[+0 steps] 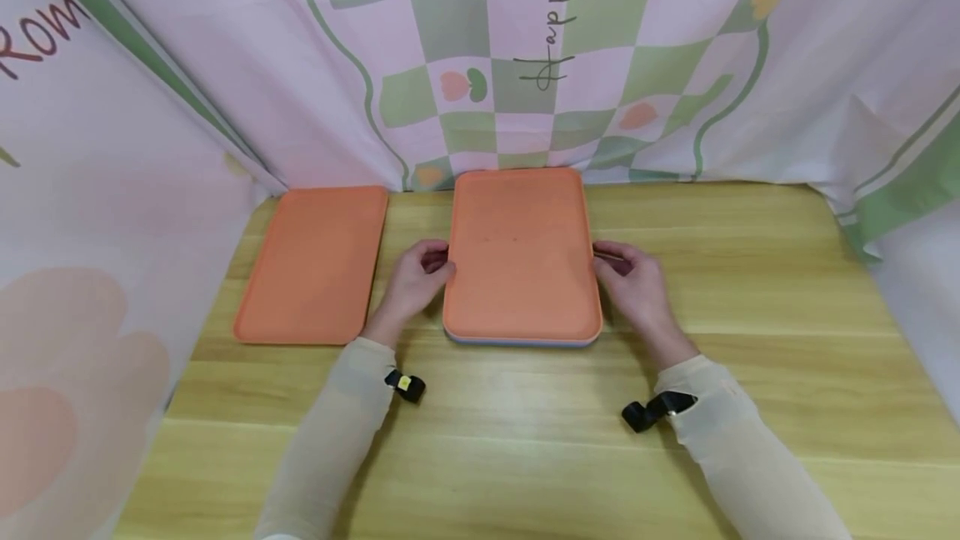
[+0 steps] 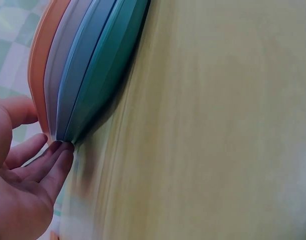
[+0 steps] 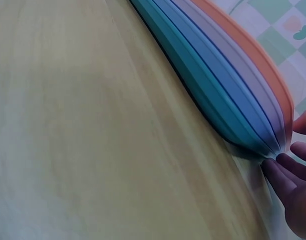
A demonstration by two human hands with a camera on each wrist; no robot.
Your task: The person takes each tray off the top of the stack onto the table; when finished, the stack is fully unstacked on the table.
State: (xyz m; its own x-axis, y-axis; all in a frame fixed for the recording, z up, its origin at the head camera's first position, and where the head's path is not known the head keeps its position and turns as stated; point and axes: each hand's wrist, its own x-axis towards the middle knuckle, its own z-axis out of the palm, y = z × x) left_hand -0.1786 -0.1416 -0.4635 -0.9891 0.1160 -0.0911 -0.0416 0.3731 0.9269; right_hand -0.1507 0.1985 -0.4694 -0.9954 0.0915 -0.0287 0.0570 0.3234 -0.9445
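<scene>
Since its long axis runs away from the person, the stack of trays (image 1: 522,257) turns one short end toward a patterned curtain (image 1: 525,32) and the other toward the near side of the table (image 1: 525,440). It lies flat near the table's back edge, right of a second orange tray (image 1: 311,265), whose long axis also points away, its far end slanting a little rightward. Seen edge-on by the wrist cameras, the stack has an orange top tray (image 2: 39,65) above lilac (image 2: 59,55), blue (image 2: 83,50) and green (image 2: 110,60) ones. Both forearms reach forward and angle inward, and the hands meet the long sides about midway. The left hand (image 1: 412,277) grips the left side, and the right hand (image 1: 636,286) grips the right side opposite, the fingers of each bent in against the stacked edges. Whether the lowest fingertips go beneath the green tray is hard to tell. Pale sleeves (image 1: 330,440) cover both arms, with a black strap (image 1: 408,386) at each wrist.
</scene>
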